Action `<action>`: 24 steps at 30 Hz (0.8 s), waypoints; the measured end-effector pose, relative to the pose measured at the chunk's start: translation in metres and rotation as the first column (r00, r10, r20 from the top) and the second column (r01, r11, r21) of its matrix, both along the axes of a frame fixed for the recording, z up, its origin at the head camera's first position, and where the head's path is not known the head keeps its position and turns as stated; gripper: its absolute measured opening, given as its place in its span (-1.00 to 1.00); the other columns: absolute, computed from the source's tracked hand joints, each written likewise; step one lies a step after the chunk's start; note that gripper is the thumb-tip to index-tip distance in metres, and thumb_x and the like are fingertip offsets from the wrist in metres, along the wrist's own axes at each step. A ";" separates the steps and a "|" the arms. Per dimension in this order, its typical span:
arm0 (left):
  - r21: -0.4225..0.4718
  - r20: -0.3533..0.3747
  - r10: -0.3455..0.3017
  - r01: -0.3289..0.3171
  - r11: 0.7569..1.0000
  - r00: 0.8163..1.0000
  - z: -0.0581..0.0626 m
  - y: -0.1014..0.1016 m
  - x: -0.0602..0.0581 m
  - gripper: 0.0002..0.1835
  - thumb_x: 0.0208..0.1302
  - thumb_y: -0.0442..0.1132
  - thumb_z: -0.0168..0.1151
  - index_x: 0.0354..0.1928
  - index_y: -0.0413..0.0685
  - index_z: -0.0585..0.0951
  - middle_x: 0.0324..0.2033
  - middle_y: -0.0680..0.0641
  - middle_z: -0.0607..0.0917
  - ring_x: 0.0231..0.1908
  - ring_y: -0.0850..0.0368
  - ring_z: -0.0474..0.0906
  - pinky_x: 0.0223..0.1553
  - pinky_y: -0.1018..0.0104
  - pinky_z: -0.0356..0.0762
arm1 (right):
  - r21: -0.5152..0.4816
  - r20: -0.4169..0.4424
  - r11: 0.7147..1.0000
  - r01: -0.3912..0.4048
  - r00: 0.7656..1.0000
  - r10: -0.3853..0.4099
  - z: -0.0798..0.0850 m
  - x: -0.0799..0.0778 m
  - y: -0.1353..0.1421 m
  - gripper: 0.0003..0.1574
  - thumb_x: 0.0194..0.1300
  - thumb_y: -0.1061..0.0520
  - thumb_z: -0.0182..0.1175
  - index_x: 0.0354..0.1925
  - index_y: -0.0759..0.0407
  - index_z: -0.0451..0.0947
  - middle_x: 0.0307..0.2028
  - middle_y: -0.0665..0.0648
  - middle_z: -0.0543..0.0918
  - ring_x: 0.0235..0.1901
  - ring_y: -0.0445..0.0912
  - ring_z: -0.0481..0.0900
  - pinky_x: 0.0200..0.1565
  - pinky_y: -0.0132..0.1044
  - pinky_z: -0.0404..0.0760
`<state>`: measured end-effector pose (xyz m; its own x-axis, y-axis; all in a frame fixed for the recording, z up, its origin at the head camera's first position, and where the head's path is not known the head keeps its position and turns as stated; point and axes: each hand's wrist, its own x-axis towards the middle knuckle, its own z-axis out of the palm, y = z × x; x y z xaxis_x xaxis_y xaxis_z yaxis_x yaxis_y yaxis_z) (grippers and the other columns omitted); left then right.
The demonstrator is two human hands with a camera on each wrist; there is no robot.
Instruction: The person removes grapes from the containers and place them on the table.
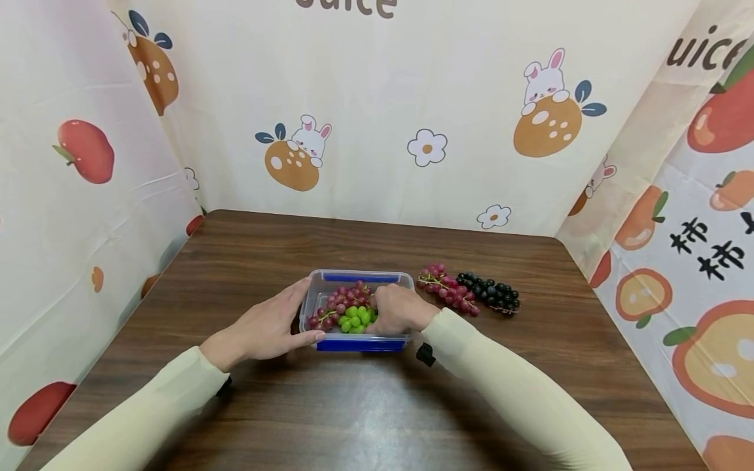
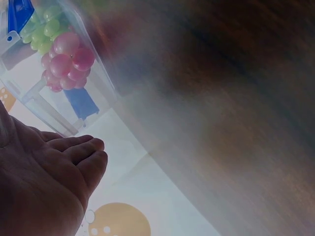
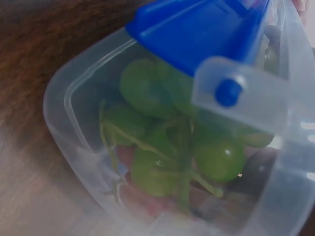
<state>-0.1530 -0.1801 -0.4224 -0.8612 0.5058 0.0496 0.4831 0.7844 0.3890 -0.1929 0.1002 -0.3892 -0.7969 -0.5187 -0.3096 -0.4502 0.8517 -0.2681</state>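
A clear plastic food box point(image 1: 318, 288) with blue clips stands lidless on the table. Inside it lie red grapes point(image 1: 347, 299) at the left and back, and green grapes point(image 1: 355, 320) at the front. My left hand point(image 1: 268, 327) rests against the box's left side, fingers extended along the wall and thumb at the front corner. My right hand point(image 1: 400, 309) reaches over the right rim into the box, its fingers at the green bunch. In the right wrist view, green grapes point(image 3: 216, 155) and their stems show through the wall, with fingers partly hidden behind them.
Right of the box, another red grape bunch point(image 1: 450, 288) lies on the brown wooden table point(image 1: 265, 242). A black grape bunch point(image 1: 491, 292) touches or overlaps its right side. Printed cloth point(image 1: 377, 85) hangs behind the table and at both sides.
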 end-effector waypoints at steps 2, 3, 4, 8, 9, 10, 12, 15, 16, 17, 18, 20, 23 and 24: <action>0.002 0.003 0.000 0.000 1.000 1.000 0.000 0.000 0.000 0.28 0.18 0.64 0.01 0.66 -0.07 -0.14 0.58 -0.20 0.12 0.49 -0.15 0.20 0.28 -0.19 0.42 | -0.007 -0.001 1.000 0.006 1.000 -0.006 -0.001 0.000 0.000 -0.48 0.24 -0.17 0.45 -0.63 -0.03 0.42 -0.72 -0.10 0.19 -0.71 -0.24 0.13 -0.55 -0.32 0.28; 0.002 0.004 0.000 0.000 1.000 1.000 0.001 0.000 0.000 0.28 0.18 0.64 0.02 0.66 -0.07 -0.13 0.58 -0.20 0.11 0.49 -0.15 0.20 0.28 -0.19 0.41 | -0.009 -0.002 1.000 0.010 1.000 -0.010 -0.001 0.001 0.000 -0.48 0.24 -0.16 0.45 -0.63 -0.04 0.40 -0.72 -0.10 0.18 -0.71 -0.24 0.13 -0.56 -0.32 0.28; 0.002 0.006 0.000 0.000 1.000 1.000 0.001 0.000 0.001 0.28 0.18 0.64 0.02 0.66 -0.08 -0.13 0.58 -0.20 0.11 0.49 -0.16 0.20 0.28 -0.19 0.41 | -0.012 -0.005 1.000 0.013 1.000 -0.013 -0.001 0.001 0.000 -0.48 0.24 -0.14 0.45 -0.64 -0.04 0.40 -0.72 -0.10 0.19 -0.71 -0.24 0.13 -0.56 -0.32 0.28; -0.002 0.009 0.003 -0.003 1.000 1.000 0.001 0.000 0.001 0.28 0.19 0.63 0.02 0.66 -0.09 -0.13 0.58 -0.21 0.10 0.49 -0.16 0.19 0.29 -0.19 0.40 | -0.038 -0.038 0.999 0.024 0.999 -0.026 -0.003 0.001 0.000 -0.49 0.21 -0.07 0.43 -0.66 -0.05 0.34 -0.70 -0.09 0.18 -0.68 -0.22 0.14 -0.55 -0.30 0.25; -0.002 0.008 0.002 -0.002 1.000 1.000 0.001 0.000 0.001 0.28 0.19 0.63 0.02 0.66 -0.09 -0.14 0.58 -0.21 0.10 0.49 -0.16 0.19 0.29 -0.19 0.40 | -0.048 -0.048 0.999 0.026 0.998 -0.029 -0.004 0.002 0.000 -0.50 0.19 -0.05 0.42 -0.66 -0.05 0.33 -0.70 -0.09 0.18 -0.67 -0.22 0.15 -0.55 -0.30 0.24; -0.002 0.008 0.003 -0.003 1.000 1.000 0.001 0.000 0.001 0.28 0.20 0.63 0.03 0.66 -0.08 -0.14 0.58 -0.20 0.10 0.49 -0.16 0.20 0.29 -0.19 0.40 | -0.056 -0.058 0.998 0.027 0.998 -0.030 -0.005 0.001 -0.001 -0.49 0.19 -0.04 0.41 -0.67 -0.05 0.31 -0.70 -0.09 0.17 -0.67 -0.22 0.15 -0.55 -0.30 0.23; 0.002 0.008 0.002 -0.002 1.000 1.000 0.001 0.000 0.001 0.27 0.20 0.62 0.05 0.66 -0.08 -0.14 0.58 -0.20 0.11 0.49 -0.16 0.20 0.29 -0.18 0.41 | -0.074 -0.073 0.997 0.025 0.997 -0.031 -0.006 0.001 0.000 -0.51 0.17 -0.01 0.41 -0.68 -0.05 0.33 -0.69 -0.09 0.17 -0.66 -0.21 0.16 -0.54 -0.30 0.22; 0.003 0.005 0.000 0.000 1.000 1.000 0.000 0.000 0.001 0.27 0.20 0.61 0.05 0.66 -0.08 -0.14 0.58 -0.20 0.11 0.49 -0.16 0.20 0.29 -0.18 0.41 | -0.101 -0.086 0.995 0.024 0.996 -0.032 -0.008 0.001 0.000 -0.65 0.16 0.01 0.42 -0.63 -0.02 0.48 -0.66 -0.08 0.30 -0.63 -0.21 0.23 -0.51 -0.31 0.29; 0.003 0.005 0.000 0.000 1.000 1.000 0.000 0.000 0.001 0.27 0.20 0.61 0.05 0.66 -0.08 -0.14 0.58 -0.20 0.11 0.49 -0.16 0.20 0.29 -0.18 0.41 | -0.109 -0.091 0.994 0.025 0.995 -0.035 -0.009 0.001 0.000 -0.73 0.15 0.02 0.43 -0.57 0.00 0.57 -0.63 -0.08 0.40 -0.61 -0.21 0.27 -0.48 -0.31 0.34; 0.004 0.005 0.000 0.000 1.000 1.000 0.000 0.000 0.001 0.27 0.20 0.61 0.05 0.66 -0.08 -0.14 0.58 -0.20 0.11 0.49 -0.16 0.20 0.29 -0.18 0.40 | -0.117 -0.095 0.993 0.025 0.995 -0.036 -0.009 0.001 0.001 -0.82 0.15 0.02 0.43 -0.50 0.02 0.66 -0.58 -0.07 0.50 -0.59 -0.21 0.32 -0.45 -0.31 0.40; 0.004 0.005 0.000 0.000 1.000 1.000 0.000 0.000 0.001 0.27 0.20 0.62 0.05 0.66 -0.08 -0.14 0.58 -0.20 0.12 0.49 -0.16 0.21 0.29 -0.18 0.40 | -0.122 -0.099 0.992 0.026 0.994 -0.038 -0.009 0.002 0.001 -0.87 0.15 0.03 0.44 -0.41 0.03 0.72 -0.50 -0.05 0.61 -0.57 -0.21 0.37 -0.41 -0.31 0.46; 0.003 0.006 0.000 0.000 1.000 1.000 0.000 0.000 0.001 0.27 0.20 0.61 0.05 0.66 -0.07 -0.14 0.58 -0.20 0.12 0.49 -0.16 0.21 0.29 -0.19 0.40 | -0.130 -0.108 0.991 0.028 0.993 -0.043 -0.009 0.002 0.001 -0.83 0.15 0.03 0.45 -0.26 0.03 0.79 -0.34 -0.01 0.72 -0.52 -0.21 0.44 -0.35 -0.29 0.54; 0.004 0.007 0.000 0.000 1.000 1.000 0.000 0.000 0.001 0.27 0.20 0.61 0.05 0.66 -0.07 -0.14 0.58 -0.20 0.12 0.49 -0.15 0.21 0.29 -0.19 0.40 | -0.136 -0.121 0.991 0.020 0.992 -0.036 -0.008 0.003 0.002 -0.86 0.15 0.05 0.44 -0.28 0.01 0.78 -0.39 -0.02 0.72 -0.56 -0.21 0.42 -0.41 -0.30 0.52; 0.004 0.006 -0.001 0.001 1.000 1.000 0.001 0.000 0.001 0.27 0.20 0.61 0.05 0.66 -0.07 -0.14 0.58 -0.20 0.12 0.49 -0.16 0.21 0.29 -0.19 0.40 | -0.139 -0.127 0.990 0.016 0.991 -0.034 -0.008 0.003 0.002 -0.89 0.15 0.05 0.44 -0.30 0.00 0.77 -0.42 -0.04 0.70 -0.56 -0.21 0.41 -0.43 -0.31 0.50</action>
